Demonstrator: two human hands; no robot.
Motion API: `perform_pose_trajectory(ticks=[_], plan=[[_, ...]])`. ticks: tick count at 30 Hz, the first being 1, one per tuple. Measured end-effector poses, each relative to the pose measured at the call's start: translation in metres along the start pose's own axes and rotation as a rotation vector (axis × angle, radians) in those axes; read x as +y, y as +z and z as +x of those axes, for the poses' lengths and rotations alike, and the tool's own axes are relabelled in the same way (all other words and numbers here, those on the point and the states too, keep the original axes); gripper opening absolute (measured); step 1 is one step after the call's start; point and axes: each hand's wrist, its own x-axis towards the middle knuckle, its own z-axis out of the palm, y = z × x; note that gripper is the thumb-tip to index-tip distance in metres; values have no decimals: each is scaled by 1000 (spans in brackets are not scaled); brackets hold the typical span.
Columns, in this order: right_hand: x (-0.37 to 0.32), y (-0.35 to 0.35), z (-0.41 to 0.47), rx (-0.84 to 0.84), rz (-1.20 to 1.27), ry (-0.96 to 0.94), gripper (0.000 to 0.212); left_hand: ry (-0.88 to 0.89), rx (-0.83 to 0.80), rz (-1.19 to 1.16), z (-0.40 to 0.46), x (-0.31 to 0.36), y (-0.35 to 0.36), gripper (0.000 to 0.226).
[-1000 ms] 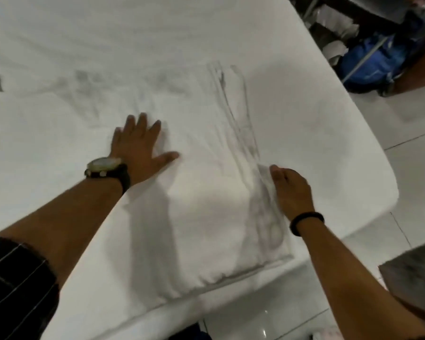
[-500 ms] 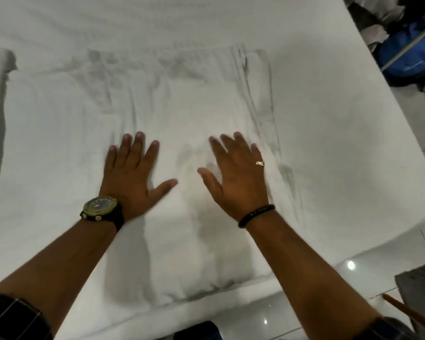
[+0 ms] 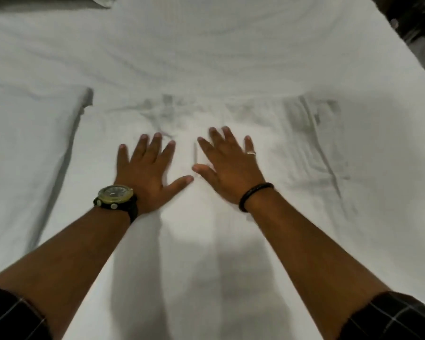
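- Left hand [image 3: 145, 173] palm down on the folded white cloth [image 3: 192, 236], fingers straight and spread wide, holding nothing.
- Right hand [image 3: 228, 173] just beside it, likewise flat on the cloth, fingers fanned wide, gripping nothing; the two thumb tips near each other, not touching.
- Cloth laid flat on the white bed [image 3: 206, 45], mid-view under both hands, with grey creases along its far edge and down its right part.
- Watch [image 3: 115, 195] on the left wrist; black band [image 3: 254, 196] on the right wrist; ring [image 3: 251, 152] on a right finger.
- Second white cloth [image 3: 22, 155] to the left, its edge just beside the first.
- Dark checked sleeves [image 3: 10, 315] at both bottom corners.
- Beyond the bed's far right corner, dark shapes too dim to tell.
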Motion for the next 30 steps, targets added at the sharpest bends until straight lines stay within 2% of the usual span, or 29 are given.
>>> perform_pose_trajectory(ticks=[1,4,6,8,10,13,15,18,20,21,22,24,25,26,27,28,30], plan=[[20,2,10,-31,-56,86,79,1,-4,1,11,-4,1,106],[108,-9,24,-38,-81,498,101,-67,-24,-6,47,-24,1,113],[140,-25,26,-76,-151,631,104,-152,-15,-10,67,-37,-1,118],[137,-30,39,27,-254,586,94,-210,11,-27,78,-42,0,119],[112,-28,58,148,-210,434,79,-215,52,-21,79,-41,4,119],[89,-14,76,67,-119,248,68,-194,75,-11,76,-39,7,117],[110,-10,78,15,-140,331,64,-192,66,-22,80,-44,6,117],[168,-27,68,-81,-198,633,76,-183,14,8,88,-49,4,121],[178,-41,66,-59,-238,749,82,-218,-11,17,92,-52,0,123],[163,-44,66,-2,-228,726,79,-236,-8,2,94,-51,-4,122],[135,-40,68,73,-180,628,76,-254,10,-11,93,-46,-5,119],[69,-19,64,113,-29,250,73,-227,95,-54,80,-29,-3,107],[42,-6,55,64,-9,100,74,-137,117,-62,70,-21,3,99],[30,2,46,8,-29,67,79,-20,116,-29,60,-17,10,92],[38,5,40,-3,-58,135,84,71,101,27,57,-21,12,90],[57,5,36,10,-80,251,90,71,55,53,57,-34,9,92],[107,-1,27,9,-155,475,101,-126,-33,70,64,-71,-2,103]])
